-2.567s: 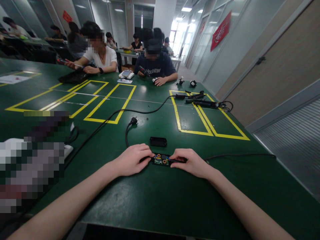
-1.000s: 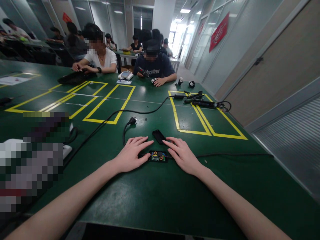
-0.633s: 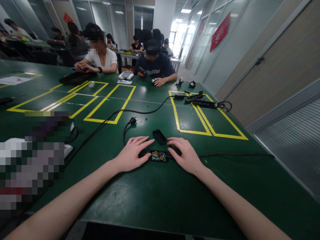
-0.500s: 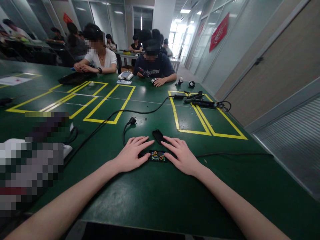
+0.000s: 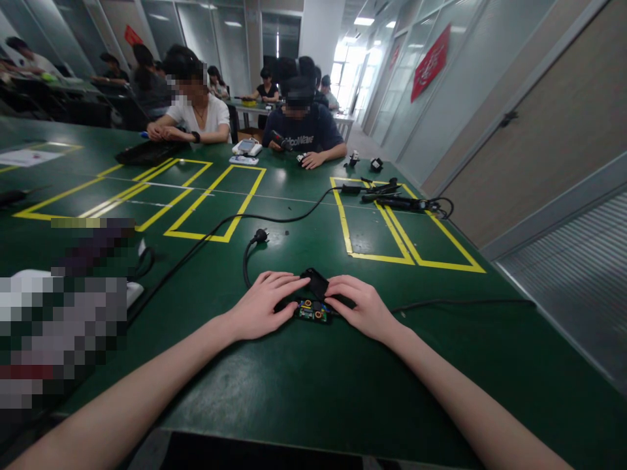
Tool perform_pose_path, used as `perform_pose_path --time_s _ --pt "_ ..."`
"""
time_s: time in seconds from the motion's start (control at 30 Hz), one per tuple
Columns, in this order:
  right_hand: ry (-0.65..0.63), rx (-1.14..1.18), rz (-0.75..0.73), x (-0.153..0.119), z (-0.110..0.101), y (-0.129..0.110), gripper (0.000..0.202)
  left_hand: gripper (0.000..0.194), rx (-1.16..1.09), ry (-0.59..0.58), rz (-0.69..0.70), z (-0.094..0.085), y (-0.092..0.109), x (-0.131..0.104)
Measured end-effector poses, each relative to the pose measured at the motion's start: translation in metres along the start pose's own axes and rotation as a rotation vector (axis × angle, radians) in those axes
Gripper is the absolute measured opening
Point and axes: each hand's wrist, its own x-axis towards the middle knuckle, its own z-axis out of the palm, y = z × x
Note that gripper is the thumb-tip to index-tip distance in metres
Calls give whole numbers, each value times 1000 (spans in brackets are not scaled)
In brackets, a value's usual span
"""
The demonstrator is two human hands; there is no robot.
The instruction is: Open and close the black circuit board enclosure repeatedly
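A small circuit board (image 5: 309,312) with copper-wound coils lies in a black casing on the green table, cables running from its two ends. Just behind it, a black plastic cover (image 5: 317,283) is tilted. My right hand (image 5: 360,307) is closed on the cover's right edge, thumb low near the board. My left hand (image 5: 264,305) has its fingers stretched out and apart; the index fingertip touches the cover's left side, while the thumb rests at the casing's left end. Fingers partly hide the cover's edges.
A power plug (image 5: 260,235) on a black cord lies behind my left hand. Black tools and cables (image 5: 392,196) lie at the back right among yellow tape outlines (image 5: 382,260). Two people (image 5: 200,124) (image 5: 306,127) sit across the table. Blurred-out items occupy the left.
The black cover has come nearer the board and is turned, with my right fingers closing on its edge. My left index finger has reached it. The board has shifted slightly right.
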Motion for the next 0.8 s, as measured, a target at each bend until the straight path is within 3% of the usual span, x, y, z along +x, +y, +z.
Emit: perform_pose_path --time_s 0.3,0.5,0.6,0.8 --pt "107 87 -108 3 2 -12 18 38 10 15 19 2 -4 0" --pt "104 213 77 -2 3 -17 38 26 -35 91 89 3 -9 0" --pt "49 261 138 -3 3 -13 35 21 -47 105 125 3 -8 0" --pt "62 102 -42 -1 -5 -14 29 21 -135 112 171 2 -3 -1"
